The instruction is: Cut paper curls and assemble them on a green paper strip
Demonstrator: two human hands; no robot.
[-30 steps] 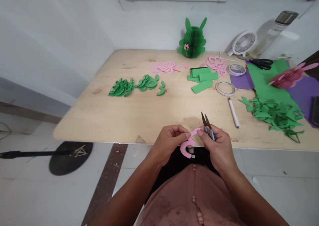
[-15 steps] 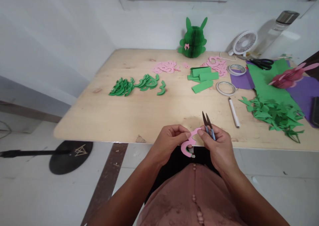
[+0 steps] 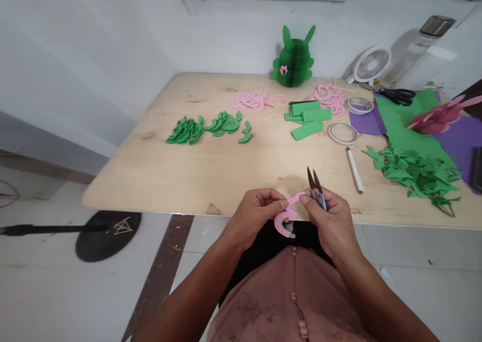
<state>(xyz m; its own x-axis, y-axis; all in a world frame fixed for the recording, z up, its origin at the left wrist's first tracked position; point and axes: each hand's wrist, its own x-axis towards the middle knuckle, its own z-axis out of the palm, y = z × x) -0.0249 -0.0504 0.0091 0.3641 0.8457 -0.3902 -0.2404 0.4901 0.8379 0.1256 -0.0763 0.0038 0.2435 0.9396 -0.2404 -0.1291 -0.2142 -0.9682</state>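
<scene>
Over the table's front edge, my left hand [image 3: 256, 214] pinches a curvy pink paper cutout [image 3: 283, 224] between thumb and fingers. A bit of green shows behind the cutout's lower curve. My right hand [image 3: 331, 216] grips the cutout's upper end with thumb and finger. Small scissors [image 3: 316, 184] with blue handles are also held in that right hand, their dark blades pointing away from me and slightly apart. Piles of green wavy cutouts [image 3: 186, 130] lie on the left of the table, with a single green cutout [image 3: 245, 132] beside them.
Behind are pink cutouts [image 3: 251, 101], folded green strips [image 3: 311, 115] and a green paper rabbit [image 3: 292, 63]. To the right lie tape rolls [image 3: 342, 133], a white pen [image 3: 354, 171], green scraps [image 3: 417, 174], black scissors [image 3: 397, 96] and a pink paper figure [image 3: 437, 117]. A fan [image 3: 372, 63] stands near a bottle [image 3: 417, 45].
The view has shifted very slightly. Both hands keep the same hold on the pink cutout, and the scissors stay in the right hand.
</scene>
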